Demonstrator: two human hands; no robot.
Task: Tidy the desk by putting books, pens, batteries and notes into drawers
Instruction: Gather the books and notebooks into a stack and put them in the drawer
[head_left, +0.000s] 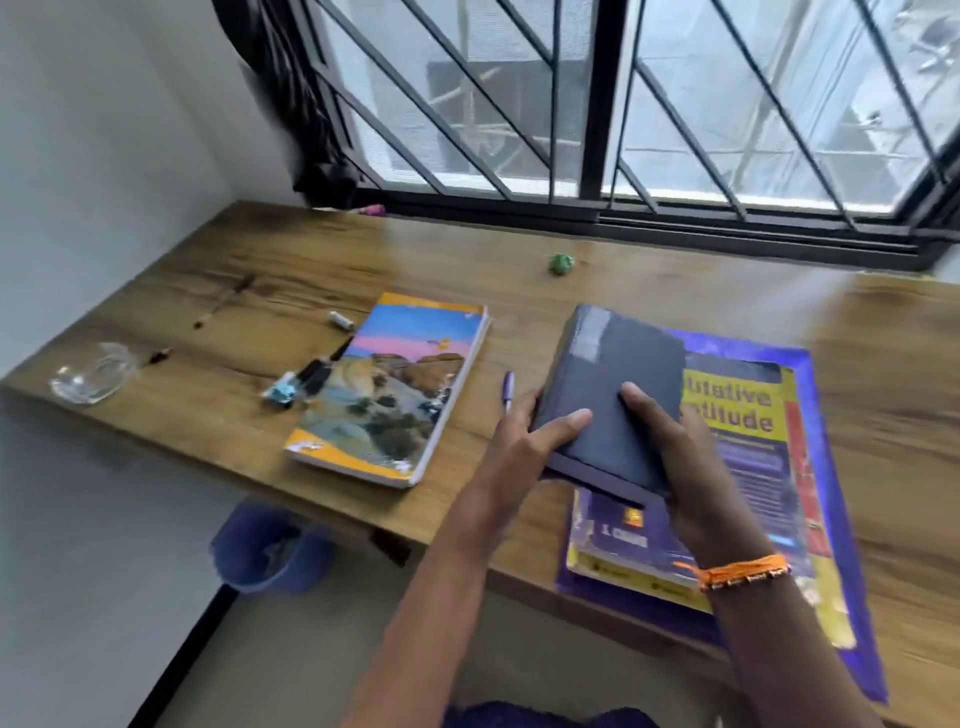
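At the far left of the wooden desk (519, 291) sits a clear glass bowl (91, 375), and just right of it lie a few thin dark pens (223, 301), too blurred to count. Further right a small white battery (341, 319) lies near the far corner of a landscape-cover book (389, 387), which lies flat with a black marker (317, 371) and a small blue item (280, 393) touching its left edge. Below the desk's near edge a blue bin (270, 551) stands on the floor. Right of the landscape book a purple pen (508, 387) lies on the wood, just beside the left hand (519, 441). That hand grips the left edge of a dark grey book (613, 384), thumb on the cover and fingers curled underneath. The right hand (680, 467), with an orange thread band (743, 571) at the wrist, clasps the book's near right corner, thumb on top. The grey book is tilted, raised over a yellow and purple aptitude book (748, 447) that rests on a purple folder (826, 467). Far off near the barred window (597, 104) sits a small green object (561, 263).
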